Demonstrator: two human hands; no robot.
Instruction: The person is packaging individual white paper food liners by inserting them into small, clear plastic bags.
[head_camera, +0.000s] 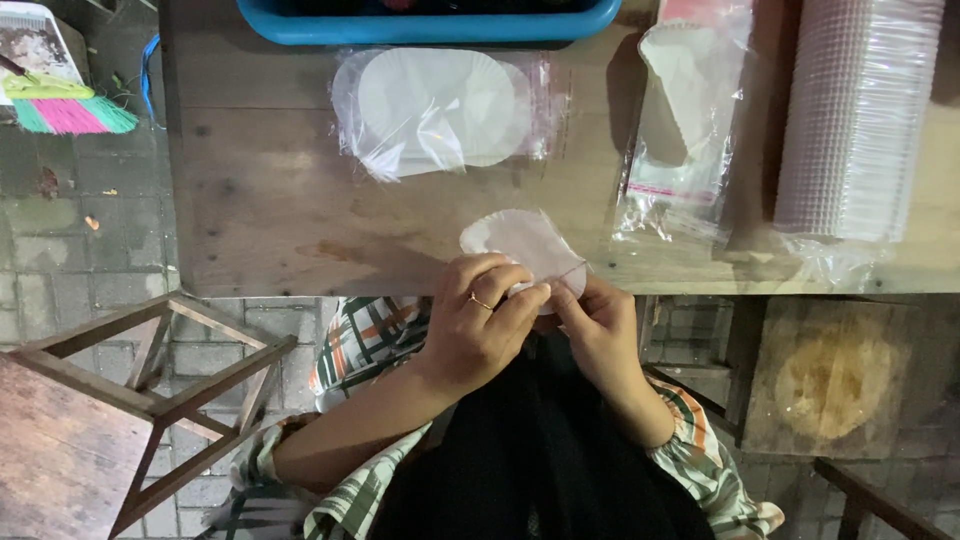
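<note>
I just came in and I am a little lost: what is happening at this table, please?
A person sits at a wooden table and works with both hands on a thin white paper liner at the table's near edge. The left hand and the right hand pinch its near edge together. Further back lie a clear bag of white paper liners, another opened clear bag, a wrapped stack of plastic lids and a blue tray.

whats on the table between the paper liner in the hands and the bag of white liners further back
Nothing: in the head view only bare wooden table lies between the paper liner and the clear bag of white liners.
</note>
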